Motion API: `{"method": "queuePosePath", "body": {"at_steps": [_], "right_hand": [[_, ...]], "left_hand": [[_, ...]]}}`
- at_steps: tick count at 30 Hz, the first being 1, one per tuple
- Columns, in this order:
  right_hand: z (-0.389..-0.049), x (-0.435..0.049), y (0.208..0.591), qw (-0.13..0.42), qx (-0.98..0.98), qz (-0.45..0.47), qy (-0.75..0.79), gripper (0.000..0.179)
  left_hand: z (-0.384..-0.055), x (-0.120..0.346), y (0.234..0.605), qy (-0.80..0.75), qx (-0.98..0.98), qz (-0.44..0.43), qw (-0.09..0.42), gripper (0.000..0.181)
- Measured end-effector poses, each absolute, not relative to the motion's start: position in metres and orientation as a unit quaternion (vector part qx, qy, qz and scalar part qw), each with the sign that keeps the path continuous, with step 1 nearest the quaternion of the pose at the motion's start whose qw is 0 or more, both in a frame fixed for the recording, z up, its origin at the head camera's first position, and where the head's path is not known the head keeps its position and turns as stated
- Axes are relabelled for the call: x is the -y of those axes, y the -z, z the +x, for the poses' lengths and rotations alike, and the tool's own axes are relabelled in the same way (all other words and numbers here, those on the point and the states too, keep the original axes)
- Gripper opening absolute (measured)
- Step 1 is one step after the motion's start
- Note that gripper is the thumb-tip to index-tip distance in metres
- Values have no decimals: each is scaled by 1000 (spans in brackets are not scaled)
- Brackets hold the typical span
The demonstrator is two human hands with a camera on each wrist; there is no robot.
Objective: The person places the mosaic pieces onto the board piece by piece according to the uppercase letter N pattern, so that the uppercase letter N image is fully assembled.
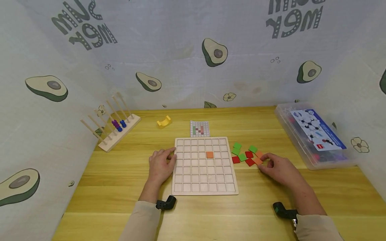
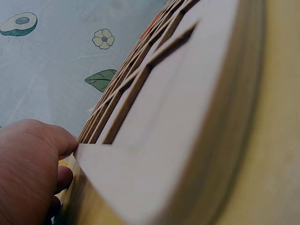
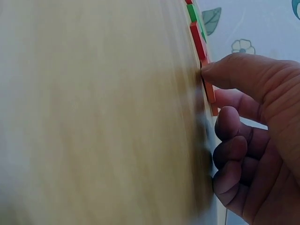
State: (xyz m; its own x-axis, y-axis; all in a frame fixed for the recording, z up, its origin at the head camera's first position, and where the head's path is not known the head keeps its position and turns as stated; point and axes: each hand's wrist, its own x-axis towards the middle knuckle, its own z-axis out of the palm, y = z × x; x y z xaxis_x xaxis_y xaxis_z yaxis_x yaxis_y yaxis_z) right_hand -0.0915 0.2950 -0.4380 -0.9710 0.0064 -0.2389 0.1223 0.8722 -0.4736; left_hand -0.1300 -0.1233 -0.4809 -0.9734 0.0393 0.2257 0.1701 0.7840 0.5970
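Note:
A pale wooden grid board (image 1: 196,170) lies flat on the table, with one orange tile (image 1: 209,155) in a cell of its upper half. My left hand (image 1: 161,167) rests beside the board, thumb and index finger touching its left edge. To the right of the board, my right hand (image 1: 278,169) pinches an orange square tile (image 1: 257,161) between thumb and index finger at the side of a loose pile. Its other fingers are curled in the right wrist view. Another orange tile (image 1: 259,154), several green tiles (image 1: 237,146) and red tiles (image 1: 249,162) lie there.
A small printed pattern card (image 1: 199,129) lies behind the board. At the back left stand a wooden peg rack (image 1: 117,137) with purple and blue beads and a yellow curved block (image 1: 164,122). A clear plastic case (image 1: 316,134) sits at the right.

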Motion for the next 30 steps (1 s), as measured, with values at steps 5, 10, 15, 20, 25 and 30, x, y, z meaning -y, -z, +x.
{"method": "queuePosePath", "body": {"at_steps": [5, 10, 15, 20, 25, 30], "right_hand": [[-90, -296, 435, 113, -959, 31, 256, 36], [-88, -297, 433, 109, -960, 35, 255, 37], [-87, -293, 430, 103, -960, 33, 259, 37], [-88, -280, 424, 86, -961, 5, 261, 37], [-91, -262, 418, 74, -963, -24, 257, 33], [-96, -246, 416, 66, -960, -60, 263, 29]], "left_hand": [[-130, 123, 482, 322, 940, -54, 101, 34], [-132, 123, 484, 317, 942, -52, 101, 34], [-132, 124, 484, 321, 941, -52, 99, 34], [-131, 125, 484, 324, 940, -53, 97, 34], [-131, 125, 483, 326, 939, -55, 98, 34], [-131, 124, 483, 323, 940, -54, 98, 34]]}}
